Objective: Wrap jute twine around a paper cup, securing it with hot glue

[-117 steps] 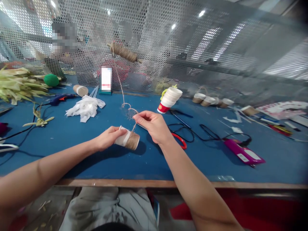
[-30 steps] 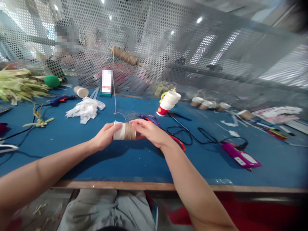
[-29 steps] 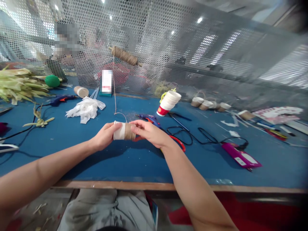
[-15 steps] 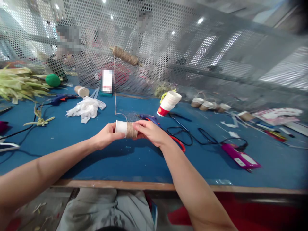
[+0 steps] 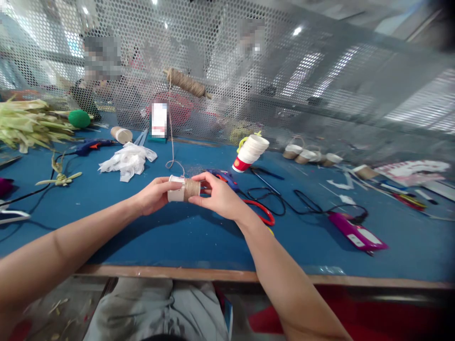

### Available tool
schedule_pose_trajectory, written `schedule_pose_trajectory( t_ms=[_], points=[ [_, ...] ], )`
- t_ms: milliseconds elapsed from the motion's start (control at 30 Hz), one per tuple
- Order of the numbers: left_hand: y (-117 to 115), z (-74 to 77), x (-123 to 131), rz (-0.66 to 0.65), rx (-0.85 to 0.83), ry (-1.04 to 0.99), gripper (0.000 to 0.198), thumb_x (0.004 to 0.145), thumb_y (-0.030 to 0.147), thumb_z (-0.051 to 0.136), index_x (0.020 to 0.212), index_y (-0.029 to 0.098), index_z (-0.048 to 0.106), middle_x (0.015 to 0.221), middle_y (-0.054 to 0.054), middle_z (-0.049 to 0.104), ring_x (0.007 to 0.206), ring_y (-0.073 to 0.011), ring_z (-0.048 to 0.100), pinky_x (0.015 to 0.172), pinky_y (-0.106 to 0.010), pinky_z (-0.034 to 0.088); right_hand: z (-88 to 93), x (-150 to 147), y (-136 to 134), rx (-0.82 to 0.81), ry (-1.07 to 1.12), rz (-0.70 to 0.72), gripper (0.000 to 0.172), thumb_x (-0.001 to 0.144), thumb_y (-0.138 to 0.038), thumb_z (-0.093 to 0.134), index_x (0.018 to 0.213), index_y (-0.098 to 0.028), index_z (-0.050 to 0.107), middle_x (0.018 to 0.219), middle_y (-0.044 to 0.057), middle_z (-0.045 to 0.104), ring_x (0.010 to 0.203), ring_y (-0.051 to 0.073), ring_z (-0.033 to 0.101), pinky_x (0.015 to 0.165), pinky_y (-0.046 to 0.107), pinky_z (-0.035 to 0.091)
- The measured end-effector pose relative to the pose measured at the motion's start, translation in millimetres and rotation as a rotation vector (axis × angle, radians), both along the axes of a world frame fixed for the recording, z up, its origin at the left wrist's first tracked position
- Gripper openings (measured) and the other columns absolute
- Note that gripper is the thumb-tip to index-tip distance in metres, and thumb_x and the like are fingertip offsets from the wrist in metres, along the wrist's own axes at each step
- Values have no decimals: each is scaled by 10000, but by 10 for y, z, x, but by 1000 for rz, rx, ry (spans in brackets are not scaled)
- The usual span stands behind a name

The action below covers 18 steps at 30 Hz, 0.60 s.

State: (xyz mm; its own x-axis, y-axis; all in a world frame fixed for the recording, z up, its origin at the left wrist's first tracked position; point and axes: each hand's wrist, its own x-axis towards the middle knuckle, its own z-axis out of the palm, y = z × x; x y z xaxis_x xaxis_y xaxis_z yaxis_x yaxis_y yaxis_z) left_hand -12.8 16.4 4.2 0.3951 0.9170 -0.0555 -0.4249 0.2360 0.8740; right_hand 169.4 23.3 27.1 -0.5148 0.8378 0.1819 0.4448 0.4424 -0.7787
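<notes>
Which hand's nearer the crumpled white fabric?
Left. The left hand, gripping the white end of the cup, is below and right of the fabric in view; the right hand, at the end wrapped in twine, is farther right.

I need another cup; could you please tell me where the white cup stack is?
In the head view, the white cup stack tilts right of centre, beyond the right hand.

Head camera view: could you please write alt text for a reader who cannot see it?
A person's left hand and right hand hold a white cup, partly wrapped in brown twine, sideways over a blue table. A strand leads up to a spool at a perforated screen.
</notes>
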Motion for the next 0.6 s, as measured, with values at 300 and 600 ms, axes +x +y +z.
schedule_pose_trajectory(
  t_ms=[300,600],
  points=[
    [37,-56,3,62,-41,93,179,644,215,618,751,72,628,683,-50,626,594,-117,549,592,-228,400,-58,-49,-11,244,-175,27,316,675,-282,617,944,-196,474,981,63,524,915,180,515,828,351,419],
    [-47,-78,39,-2,249,412,274,619,324,644,764,92,625,683,-19,618,631,-125,523,645,-241,389,-106,-57,81,140,-19,-14,196,810,-281,459,858,-152,599,952,80,589,892,155,550,814,314,431]
  ],
)
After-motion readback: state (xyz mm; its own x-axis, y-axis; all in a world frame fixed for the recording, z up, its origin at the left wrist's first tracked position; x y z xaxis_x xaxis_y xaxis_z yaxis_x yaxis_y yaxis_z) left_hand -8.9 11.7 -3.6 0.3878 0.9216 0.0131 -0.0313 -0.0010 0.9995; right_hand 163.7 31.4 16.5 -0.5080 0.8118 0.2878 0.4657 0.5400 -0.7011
